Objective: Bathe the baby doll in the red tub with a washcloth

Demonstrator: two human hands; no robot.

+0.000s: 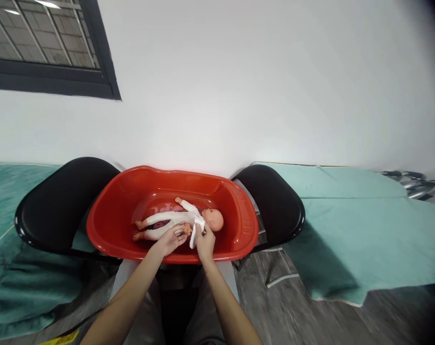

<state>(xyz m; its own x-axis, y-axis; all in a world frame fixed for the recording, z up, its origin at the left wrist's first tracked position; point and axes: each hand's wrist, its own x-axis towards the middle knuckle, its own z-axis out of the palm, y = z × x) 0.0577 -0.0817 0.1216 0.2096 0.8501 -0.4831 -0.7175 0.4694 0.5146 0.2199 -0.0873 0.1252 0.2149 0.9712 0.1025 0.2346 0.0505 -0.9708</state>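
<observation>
A bald baby doll (213, 219) in a white garment (167, 218) lies on its back in a red plastic baby bathtub (145, 179), its head to the right and bare feet to the left. My left hand (171, 240) is by the doll's near hand, which sits between my thumb and fingers. White cloth (193, 237) at the doll's near shoulder, seemingly its sleeve, is pinched in my right hand (205, 244). The doll's far arm is stretched out in its sleeve. My fingers partly hide its near arm.
Black chairs flank the tub, one on the left (55, 211) and one on the right (275, 206). Green-covered surfaces (375, 239) extend on both sides. A white wall (217, 96) rises behind, with a barred window (45, 43) at upper left. Metal-and-black items (415, 184) lie at far right.
</observation>
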